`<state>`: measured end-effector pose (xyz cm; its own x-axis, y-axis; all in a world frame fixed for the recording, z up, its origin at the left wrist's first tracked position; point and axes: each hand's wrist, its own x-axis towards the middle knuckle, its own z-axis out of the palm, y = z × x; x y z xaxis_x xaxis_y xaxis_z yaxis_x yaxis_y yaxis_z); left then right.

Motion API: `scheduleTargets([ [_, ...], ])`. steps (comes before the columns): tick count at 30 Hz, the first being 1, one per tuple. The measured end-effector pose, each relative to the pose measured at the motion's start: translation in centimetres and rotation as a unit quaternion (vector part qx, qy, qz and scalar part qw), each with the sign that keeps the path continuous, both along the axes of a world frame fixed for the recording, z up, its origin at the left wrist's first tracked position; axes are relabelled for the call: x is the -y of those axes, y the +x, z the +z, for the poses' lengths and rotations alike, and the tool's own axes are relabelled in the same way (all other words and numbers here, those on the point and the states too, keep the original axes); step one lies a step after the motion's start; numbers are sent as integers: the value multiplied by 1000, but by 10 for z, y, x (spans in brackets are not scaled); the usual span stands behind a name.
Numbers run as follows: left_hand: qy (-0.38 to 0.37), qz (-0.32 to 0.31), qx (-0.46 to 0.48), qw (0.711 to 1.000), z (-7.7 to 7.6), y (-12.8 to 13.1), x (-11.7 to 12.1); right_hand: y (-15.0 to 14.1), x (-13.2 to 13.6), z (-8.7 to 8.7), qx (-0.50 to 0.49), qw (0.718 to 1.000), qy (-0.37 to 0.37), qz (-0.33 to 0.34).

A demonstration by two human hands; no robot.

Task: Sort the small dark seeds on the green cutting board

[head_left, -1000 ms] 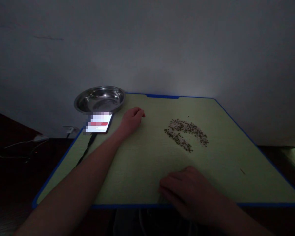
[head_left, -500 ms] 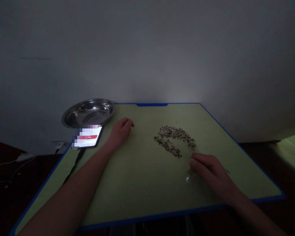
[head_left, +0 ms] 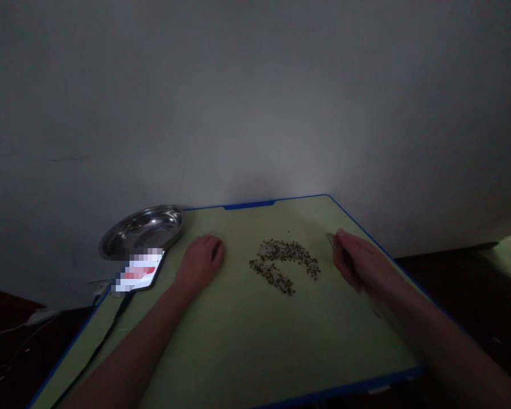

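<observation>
A curved heap of small dark seeds (head_left: 284,262) lies on the pale green table (head_left: 238,341). My left hand (head_left: 200,258) rests on the table to the left of the seeds, fingers curled under with nothing in them. My right hand (head_left: 360,262) hovers just right of the heap, near the table's right edge, slightly blurred. Its fingers are held together around a faint clear thing (head_left: 331,239) at the fingertips that I cannot identify.
A shallow steel bowl (head_left: 142,230) sits at the table's far left corner. A lit phone (head_left: 138,271) lies in front of it, with a dark cable (head_left: 106,335) running off the left edge. A wall stands close behind. The room is dim.
My right hand moved from the near edge of the table up and to the right, ending beside the seeds. The view tilted upward. My left hand stayed put.
</observation>
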<state>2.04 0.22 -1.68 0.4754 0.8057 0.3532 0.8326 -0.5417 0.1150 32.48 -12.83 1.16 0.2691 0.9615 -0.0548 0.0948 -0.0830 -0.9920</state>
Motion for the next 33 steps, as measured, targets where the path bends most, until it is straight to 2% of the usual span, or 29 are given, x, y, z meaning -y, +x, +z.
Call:
scheduleTargets([
  [5,5,23,-9,1000,-5,-2,-4,7,-38,16,14,998,44,-32],
  [10,8,51,-19,998,-10,-4,-6,4,-71,32,18,996,88,-23],
  [13,4,58,-18,998,-12,-5,-7,3,-81,26,17,996,90,-2],
  [20,-13,49,7,999,-10,-10,-9,19,-82,-6,48,996,66,19],
  [28,-38,37,53,997,-6,-11,-6,31,-87,-8,40,996,77,21],
  [33,-54,21,88,994,-5,-15,-5,38,-92,-15,27,998,56,21],
])
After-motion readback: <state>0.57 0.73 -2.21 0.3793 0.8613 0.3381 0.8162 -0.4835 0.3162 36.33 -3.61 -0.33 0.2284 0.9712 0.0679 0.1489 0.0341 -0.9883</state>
